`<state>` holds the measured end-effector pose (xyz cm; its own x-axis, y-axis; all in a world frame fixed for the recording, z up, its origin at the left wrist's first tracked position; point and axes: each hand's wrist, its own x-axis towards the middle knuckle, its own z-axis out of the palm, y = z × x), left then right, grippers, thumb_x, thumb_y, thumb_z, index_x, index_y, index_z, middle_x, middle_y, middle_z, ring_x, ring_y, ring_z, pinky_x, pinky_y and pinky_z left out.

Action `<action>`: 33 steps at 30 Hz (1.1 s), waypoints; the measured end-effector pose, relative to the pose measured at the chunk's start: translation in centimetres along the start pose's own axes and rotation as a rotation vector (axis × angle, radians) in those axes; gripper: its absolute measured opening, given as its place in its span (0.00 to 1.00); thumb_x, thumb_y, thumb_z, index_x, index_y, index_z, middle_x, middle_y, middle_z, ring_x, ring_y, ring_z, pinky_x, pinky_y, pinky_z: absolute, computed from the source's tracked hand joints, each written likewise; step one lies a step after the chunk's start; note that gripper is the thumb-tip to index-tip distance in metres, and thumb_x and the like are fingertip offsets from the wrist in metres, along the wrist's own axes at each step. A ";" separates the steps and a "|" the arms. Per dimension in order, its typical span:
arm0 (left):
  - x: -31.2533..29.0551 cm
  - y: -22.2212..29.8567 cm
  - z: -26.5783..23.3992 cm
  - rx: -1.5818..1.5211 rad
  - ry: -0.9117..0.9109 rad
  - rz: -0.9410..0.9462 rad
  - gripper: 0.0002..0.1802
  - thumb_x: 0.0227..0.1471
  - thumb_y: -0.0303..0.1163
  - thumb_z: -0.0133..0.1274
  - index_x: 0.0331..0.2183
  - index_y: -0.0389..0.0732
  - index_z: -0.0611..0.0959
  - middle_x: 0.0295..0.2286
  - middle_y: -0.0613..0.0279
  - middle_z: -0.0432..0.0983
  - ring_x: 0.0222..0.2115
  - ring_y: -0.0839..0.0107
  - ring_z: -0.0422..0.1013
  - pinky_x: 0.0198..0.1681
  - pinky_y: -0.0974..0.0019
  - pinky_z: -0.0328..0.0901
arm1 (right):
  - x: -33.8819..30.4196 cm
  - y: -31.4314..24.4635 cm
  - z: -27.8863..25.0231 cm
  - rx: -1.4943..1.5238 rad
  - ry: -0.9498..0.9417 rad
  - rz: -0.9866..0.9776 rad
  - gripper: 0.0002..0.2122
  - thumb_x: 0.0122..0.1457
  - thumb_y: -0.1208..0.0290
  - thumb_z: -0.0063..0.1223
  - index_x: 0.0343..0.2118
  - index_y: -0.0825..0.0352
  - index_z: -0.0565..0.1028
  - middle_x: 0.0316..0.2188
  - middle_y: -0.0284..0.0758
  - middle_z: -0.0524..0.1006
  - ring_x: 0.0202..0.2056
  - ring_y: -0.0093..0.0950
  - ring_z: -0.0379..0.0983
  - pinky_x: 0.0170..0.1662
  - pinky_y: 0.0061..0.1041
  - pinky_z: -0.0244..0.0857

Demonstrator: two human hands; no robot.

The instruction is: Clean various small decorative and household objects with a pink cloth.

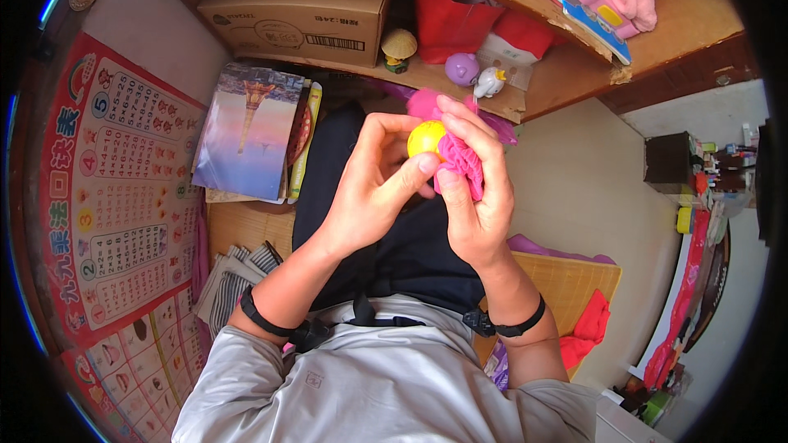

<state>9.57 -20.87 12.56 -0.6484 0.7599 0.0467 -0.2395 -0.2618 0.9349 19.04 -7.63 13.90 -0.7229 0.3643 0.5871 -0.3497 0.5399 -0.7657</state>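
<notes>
Above my lap, both hands are raised close together. My left hand [369, 184] pinches a small glossy yellow ball [424, 139] between thumb and fingers. A bundle of bright pink cord or gathered cloth [462, 162] touches the ball's right side, and my right hand [484, 197] is closed around it. Whether ball and pink bundle are joined, I cannot tell. Sheer pink material [423, 104] shows just beyond my fingers; its link to the bundle is hidden. Some of my left fingertips are out of sight behind the ball.
A wooden shelf ahead carries a cardboard box [295, 20], a straw-hatted figurine [399, 47], a purple toy [462, 69] and a white toy [490, 82]. Books [246, 131] stand at the left beside a wall chart [123, 172]. Red cloth [585, 330] lies on the woven mat [558, 283].
</notes>
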 end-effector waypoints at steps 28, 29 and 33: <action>-2.2 0.0 -5.2 1.018 -0.065 0.701 0.35 0.45 0.25 0.69 0.54 0.32 0.73 0.51 0.40 0.71 0.50 0.42 0.72 0.52 0.50 0.71 | -0.1 0.3 2.4 0.207 -0.304 0.627 0.16 0.75 0.69 0.43 0.58 0.72 0.72 0.53 0.39 0.77 0.54 0.28 0.73 0.61 0.29 0.65; -2.9 0.3 -5.8 1.022 -0.059 0.697 0.35 0.45 0.25 0.69 0.54 0.32 0.73 0.51 0.40 0.71 0.50 0.42 0.72 0.52 0.50 0.71 | -0.1 0.9 2.6 0.312 -0.281 0.734 0.15 0.75 0.67 0.45 0.55 0.72 0.74 0.48 0.36 0.78 0.49 0.23 0.75 0.57 0.26 0.67; -5.9 2.2 -9.7 0.830 -0.049 0.454 0.37 0.46 0.28 0.70 0.57 0.37 0.72 0.56 0.42 0.69 0.57 0.44 0.69 0.60 0.49 0.65 | -0.9 2.2 3.5 0.621 -0.486 0.904 0.13 0.71 0.69 0.53 0.52 0.70 0.76 0.43 0.30 0.80 0.44 0.16 0.75 0.51 0.20 0.69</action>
<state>5.88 -31.66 10.91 -0.5178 0.7185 0.4644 0.6308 -0.0460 0.7745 16.85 -9.40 10.76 -0.9577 0.0261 -0.2865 0.2691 -0.2706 -0.9243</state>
